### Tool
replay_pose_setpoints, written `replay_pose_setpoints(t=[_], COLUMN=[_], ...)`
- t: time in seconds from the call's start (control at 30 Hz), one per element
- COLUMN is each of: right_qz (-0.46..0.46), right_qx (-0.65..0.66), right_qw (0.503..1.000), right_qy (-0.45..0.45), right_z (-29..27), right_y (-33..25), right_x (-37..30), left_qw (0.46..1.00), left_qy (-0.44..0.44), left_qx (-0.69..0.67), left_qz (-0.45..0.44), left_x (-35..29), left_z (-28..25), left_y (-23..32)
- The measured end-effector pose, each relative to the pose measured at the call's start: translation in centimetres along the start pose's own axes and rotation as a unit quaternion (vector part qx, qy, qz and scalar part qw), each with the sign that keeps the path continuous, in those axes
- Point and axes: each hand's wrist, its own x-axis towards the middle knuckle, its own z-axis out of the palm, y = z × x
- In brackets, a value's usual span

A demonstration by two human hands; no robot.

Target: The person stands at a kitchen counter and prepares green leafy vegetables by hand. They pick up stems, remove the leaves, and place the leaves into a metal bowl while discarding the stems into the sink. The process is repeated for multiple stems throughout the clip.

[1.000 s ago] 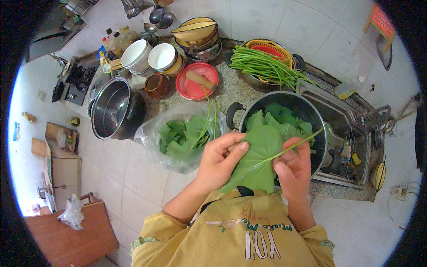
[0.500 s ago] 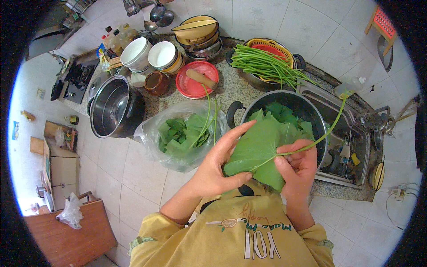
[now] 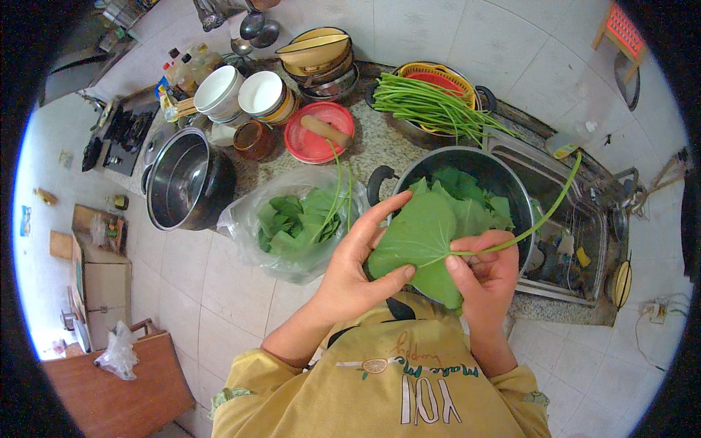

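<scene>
Between my hands is a broad green leaf [image 3: 416,237] on a long stem [image 3: 551,204]. My left hand [image 3: 365,266] is closed on the leaf's left side, thumb on top and fingers beneath. My right hand [image 3: 485,270] pinches the stem where it joins the blade; the stem runs off to the upper right. Just beyond the leaf stands a dark pot [image 3: 520,193] with more green leaves [image 3: 467,191] in it. Left of it, a clear plastic bag [image 3: 241,219] holds leaves, with long stems [image 3: 349,190] sticking up.
Long green stems [image 3: 431,106] lie heaped over a basket behind the pot. The sink [image 3: 584,288] is at the right. An open dark pot [image 3: 186,182], white bowls [image 3: 261,93] and a red strainer basket [image 3: 296,139] stand on the counter at the left.
The stem's free end has swung slightly right and up. Both hands keep their hold on the leaf and stem. The whole view has shifted a little.
</scene>
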Motion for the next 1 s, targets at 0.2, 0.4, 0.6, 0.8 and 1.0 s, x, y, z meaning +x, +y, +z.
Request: replay_pose_setpoints(t=[0.2,0.4,0.6,0.8,1.0], right_qz=[0.0,0.009,-0.007,-0.041,-0.067], right_qx=[0.007,0.017,0.001,-0.015,-0.021], right_qw=[1.0,1.0,1.0,0.999,0.998], right_qy=[0.009,0.016,0.006,0.0,0.003], right_z=[-0.2,-0.29,-0.48,-0.54,-0.47], right_y=[0.03,-0.1,-0.04,0.23,0.43], right_x=[0.09,0.06,0.01,-0.03,-0.11], left_qw=[1.0,1.0,0.999,0.992,0.988], left_qy=[-0.014,-0.005,-0.017,0.007,-0.005], left_qx=[0.026,0.012,-0.031,-0.114,-0.141], left_qz=[0.007,0.004,-0.025,-0.052,-0.065], left_x=[-0.01,0.05,0.14,0.4,0.32], left_z=[0.04,0.43,0.31,0.64,0.51], left_y=[0.22,0.45,0.51,0.37,0.12])
